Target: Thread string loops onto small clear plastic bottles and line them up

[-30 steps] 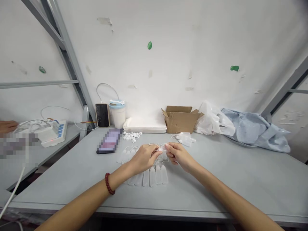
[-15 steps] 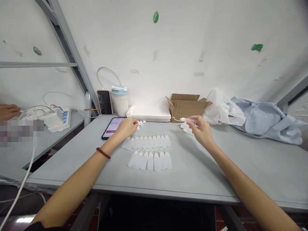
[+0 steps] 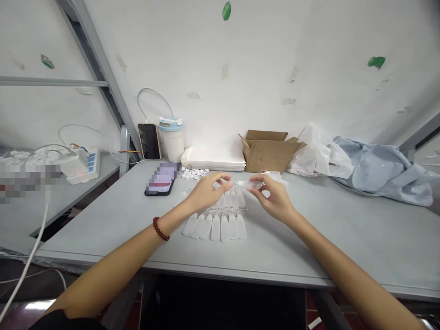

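My right hand [image 3: 273, 195] pinches a small translucent squeeze bottle [image 3: 248, 184], which lies sideways in the fingers with its narrow tip pointing left. At that tip, the thumb and fingers of my left hand [image 3: 209, 190] are closed around a small white cap, mostly hidden by the fingertips. Below the hands, similar bottles with thin white cords or tubes at their tops lie in a front row [image 3: 215, 228]. A back row [image 3: 234, 200] is partly covered by my left hand. Loose white caps [image 3: 194, 173] lie behind my left hand. More bottles [image 3: 275, 176] lie behind my right hand.
At the back stand a phone [image 3: 150, 142], a lidded cup [image 3: 172, 142], a white stack [image 3: 215, 160], an open cardboard box [image 3: 270, 153] and a plastic bag [image 3: 321, 153]. Blue cloth [image 3: 381, 172] lies at right. Another phone [image 3: 161, 178] lies flat on the left. A power strip [image 3: 84, 167] sits farther left.
My left hand has moved right from the caps to the bottle's tip. My right hand has brought the bottle left and slightly down. The other person's hand at far left has gone from view.
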Demonstrator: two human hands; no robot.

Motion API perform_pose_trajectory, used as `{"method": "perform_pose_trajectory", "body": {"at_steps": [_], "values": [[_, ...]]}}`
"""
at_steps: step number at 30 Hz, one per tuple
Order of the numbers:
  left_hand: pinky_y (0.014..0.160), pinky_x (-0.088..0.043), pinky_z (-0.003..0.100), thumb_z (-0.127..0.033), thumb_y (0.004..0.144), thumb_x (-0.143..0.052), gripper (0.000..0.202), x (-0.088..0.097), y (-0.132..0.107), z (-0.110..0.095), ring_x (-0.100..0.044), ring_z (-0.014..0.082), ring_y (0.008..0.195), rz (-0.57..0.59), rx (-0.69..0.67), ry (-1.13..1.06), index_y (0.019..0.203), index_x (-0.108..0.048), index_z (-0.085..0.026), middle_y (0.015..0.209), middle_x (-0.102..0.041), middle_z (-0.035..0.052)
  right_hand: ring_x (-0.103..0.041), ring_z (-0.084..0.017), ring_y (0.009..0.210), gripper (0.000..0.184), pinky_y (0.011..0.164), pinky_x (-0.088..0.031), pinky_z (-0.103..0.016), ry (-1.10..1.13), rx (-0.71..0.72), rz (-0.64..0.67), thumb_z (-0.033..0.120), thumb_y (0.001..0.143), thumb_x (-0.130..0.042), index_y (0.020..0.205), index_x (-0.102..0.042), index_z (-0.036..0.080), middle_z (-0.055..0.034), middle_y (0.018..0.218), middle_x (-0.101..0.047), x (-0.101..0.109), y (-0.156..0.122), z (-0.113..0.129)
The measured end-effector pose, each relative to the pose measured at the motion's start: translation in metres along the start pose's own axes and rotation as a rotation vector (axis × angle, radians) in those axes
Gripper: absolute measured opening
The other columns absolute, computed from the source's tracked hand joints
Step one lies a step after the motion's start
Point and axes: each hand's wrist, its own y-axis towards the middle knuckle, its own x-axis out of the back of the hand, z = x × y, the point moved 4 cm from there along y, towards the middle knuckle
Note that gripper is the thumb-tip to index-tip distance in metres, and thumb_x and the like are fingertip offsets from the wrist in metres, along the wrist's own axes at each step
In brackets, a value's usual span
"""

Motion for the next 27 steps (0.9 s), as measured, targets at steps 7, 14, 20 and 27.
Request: {"method": "perform_pose_trajectory", "body": {"at_steps": [7, 14, 20, 27], "values": [[0.057, -0.041, 0.023, -0.046, 0.086, -0.043, 0.041, -0.011, -0.01, -0.011, -0.054, 0.0122, 0.062, 0.188, 0.068, -0.196, 0.074, -0.063, -0.013, 0.072, -0.065, 0.0041, -0.058, -0.018, 0.075, 0.014, 0.063, -0.047, -0.03, -0.091, 0.321, -0.012, 0.02, 0.09, -0.044, 0.103, -0.048, 0.022, -0.0078, 0.089, -0.062, -0.015, -0.012, 0.024], [0.047, -0.032, 0.021, -0.049, 0.085, -0.045, 0.046, -0.013, -0.012, -0.014, -0.045, 0.0089, 0.05, 0.188, 0.095, -0.244, 0.058, -0.053, -0.013, 0.056, -0.053, -0.0003, -0.053, -0.019, 0.07, 0.02, 0.061, -0.043, -0.031, -0.106, 0.29, 0.072, 0.024, 0.091, -0.036, 0.106, -0.049, 0.02, -0.0076, 0.079, -0.056, -0.022, -0.012, 0.017], [0.05, -0.036, 0.021, -0.041, 0.082, -0.053, 0.032, -0.01, -0.014, -0.017, -0.045, 0.009, 0.053, 0.102, 0.02, -0.182, 0.068, -0.061, -0.013, 0.061, -0.057, -0.0005, -0.05, -0.019, 0.064, 0.026, 0.06, -0.04, -0.031, -0.01, 0.13, 0.197, 0.034, 0.092, -0.035, 0.102, -0.055, 0.021, -0.0056, 0.073, -0.055, -0.022, -0.012, 0.014], [0.069, -0.043, 0.024, -0.035, 0.083, -0.053, 0.023, -0.004, -0.004, -0.011, -0.058, 0.0147, 0.075, 0.061, -0.123, -0.03, 0.078, -0.064, -0.016, 0.079, -0.067, 0.0026, -0.047, -0.015, 0.062, 0.032, 0.06, -0.038, -0.027, 0.258, -0.124, 0.218, 0.044, 0.089, -0.041, 0.086, -0.061, 0.019, -0.0021, 0.07, -0.056, -0.022, -0.005, 0.008]]}}
